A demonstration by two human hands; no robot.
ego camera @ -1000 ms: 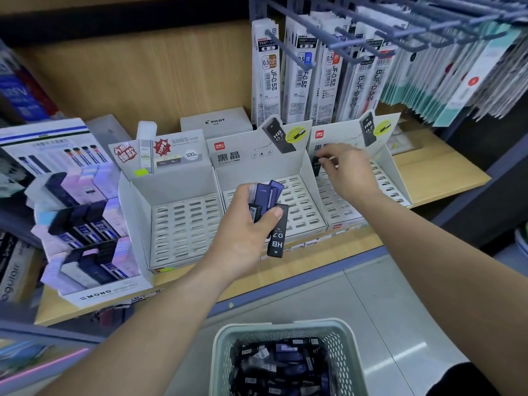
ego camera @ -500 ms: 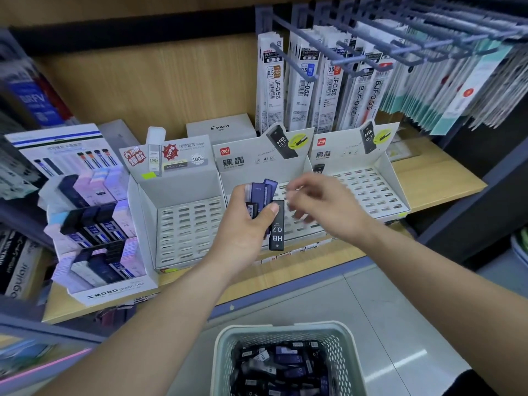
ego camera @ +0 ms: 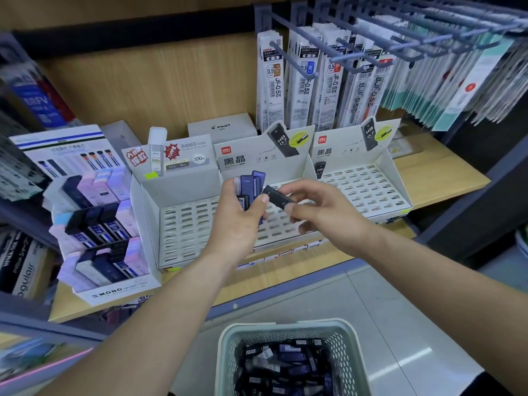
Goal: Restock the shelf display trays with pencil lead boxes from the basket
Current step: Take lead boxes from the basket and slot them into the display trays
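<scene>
PILOT on white box (ego camera: 221, 126), HB 0.7 on tray header (ego camera: 264, 152), MONO on display box (ego camera: 118, 291) at 8 o'clock

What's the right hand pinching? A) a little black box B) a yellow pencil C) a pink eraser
A: the right hand pinches a little black box in its fingertips, right beside the bunch of boxes that the left hand grips.

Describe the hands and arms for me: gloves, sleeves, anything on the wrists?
The left hand and the right hand are both bare, with no gloves and no rings that I can see. Neither wrist carries a watch or band. Both forearms are uncovered as far as the frame edge, and no sleeve shows.
</scene>
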